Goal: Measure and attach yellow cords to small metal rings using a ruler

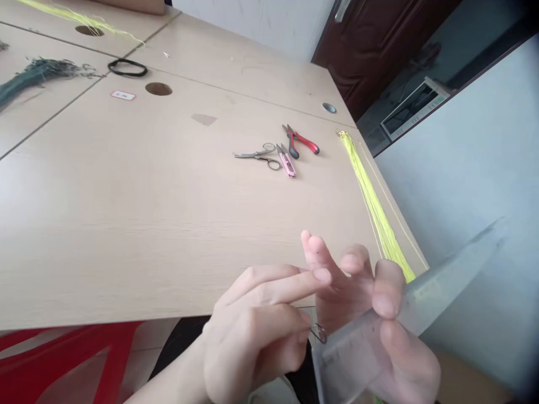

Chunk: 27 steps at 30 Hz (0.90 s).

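Note:
My left hand (263, 331) is closed, thumb and index finger pinching a small dark curved wire piece (320, 333) that looks like a hook. It sits close to the near corner of a clear plastic container (349, 353), tilted and long. My right hand (379, 314) grips that container between thumb and fingers, its other fingers curled behind the left fingertips. Part of the right palm shows through the plastic. The container's contents I cannot make out.
Red-handled pliers (297, 141), pink thread snips (287, 163) and small scissors (259, 155) lie mid-table. A yellow thread bundle (370, 196) runs along the right edge. At left are a dark green bundle (37, 78), black band (127, 68) and red chair (76, 365).

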{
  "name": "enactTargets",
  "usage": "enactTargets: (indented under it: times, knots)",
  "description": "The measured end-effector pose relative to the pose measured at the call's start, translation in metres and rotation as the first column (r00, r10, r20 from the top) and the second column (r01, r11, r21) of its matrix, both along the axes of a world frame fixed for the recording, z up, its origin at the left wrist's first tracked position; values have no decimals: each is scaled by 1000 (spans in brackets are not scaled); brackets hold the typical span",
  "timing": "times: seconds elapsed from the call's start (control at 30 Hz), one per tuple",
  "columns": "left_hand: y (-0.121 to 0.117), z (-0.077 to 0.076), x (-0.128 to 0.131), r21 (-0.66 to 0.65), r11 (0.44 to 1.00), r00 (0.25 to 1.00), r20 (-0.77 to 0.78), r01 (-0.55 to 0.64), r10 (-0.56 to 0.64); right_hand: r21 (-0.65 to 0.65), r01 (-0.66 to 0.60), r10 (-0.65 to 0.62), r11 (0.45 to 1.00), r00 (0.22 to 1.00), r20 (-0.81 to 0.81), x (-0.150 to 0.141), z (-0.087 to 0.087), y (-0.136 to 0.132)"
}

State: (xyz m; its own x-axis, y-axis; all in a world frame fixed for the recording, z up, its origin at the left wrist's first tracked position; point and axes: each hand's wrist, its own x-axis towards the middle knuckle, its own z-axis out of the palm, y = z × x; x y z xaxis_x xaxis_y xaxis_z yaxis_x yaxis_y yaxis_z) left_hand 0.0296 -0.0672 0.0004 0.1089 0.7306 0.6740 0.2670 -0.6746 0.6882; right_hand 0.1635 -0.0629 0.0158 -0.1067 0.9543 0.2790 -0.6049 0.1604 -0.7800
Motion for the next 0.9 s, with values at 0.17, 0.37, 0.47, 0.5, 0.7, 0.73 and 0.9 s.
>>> enactTargets:
  times: [0.17,0.37,0.47,0.5,0.7,0.73,0.9]
  knots:
    - [5,-5,-3,-112,934,939,22,-339,344,103,-10,-4,995,990,139,0,7,-6]
    - [-3,0,-11,61,939,934,-99,-339,344,64,16,-24,998,990,137,-6,8,-14]
    - [-2,0,-9,28,932,904,-233,-361,357,95,-29,20,995,994,103,-5,13,-17]
    - [-1,-1,-9,-29,900,879,-231,-436,418,97,-53,42,994,992,117,-4,15,-18]
    - [-10,0,-9,62,952,949,-84,-300,305,64,-107,102,992,992,76,2,24,-20]
    - [-14,1,-8,123,964,963,-100,-237,250,65,-105,100,992,993,68,2,24,-20]
    - [-20,1,-6,328,939,943,-334,106,10,40,-97,94,994,992,86,0,24,-23]
